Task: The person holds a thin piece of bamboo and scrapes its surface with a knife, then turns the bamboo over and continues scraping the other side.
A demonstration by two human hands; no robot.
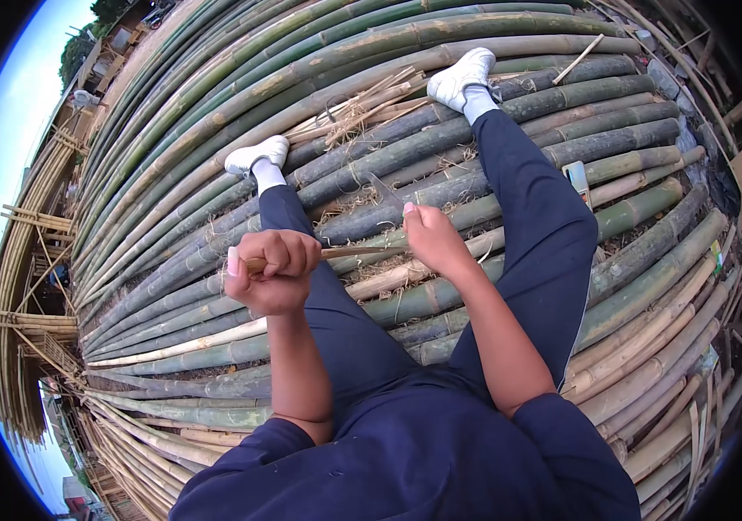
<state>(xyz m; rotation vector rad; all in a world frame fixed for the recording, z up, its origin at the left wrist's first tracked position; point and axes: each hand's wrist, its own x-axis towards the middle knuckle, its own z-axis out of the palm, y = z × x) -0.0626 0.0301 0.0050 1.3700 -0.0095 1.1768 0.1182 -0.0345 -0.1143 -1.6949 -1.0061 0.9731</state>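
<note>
The person is sitting on a broad stack of bamboo poles (215,130), with legs in dark trousers (527,234) spreading toward its far edge. Over the middle of the stack, between the knees, both hands are working on a thin bamboo strip (354,252). The left hand (274,271) is clenching in a tight fist around one end of the strip. The right hand (433,241) is gripping a knife (386,193), whose dark blade is pointing up and away from the body. Where the edge is meeting the strip is hidden behind the right fingers. Doing this well probably means holding the strip level and firm, laying the edge at a shallow angle, stroking away from the left fist and thighs, and taking thin shavings.
</note>
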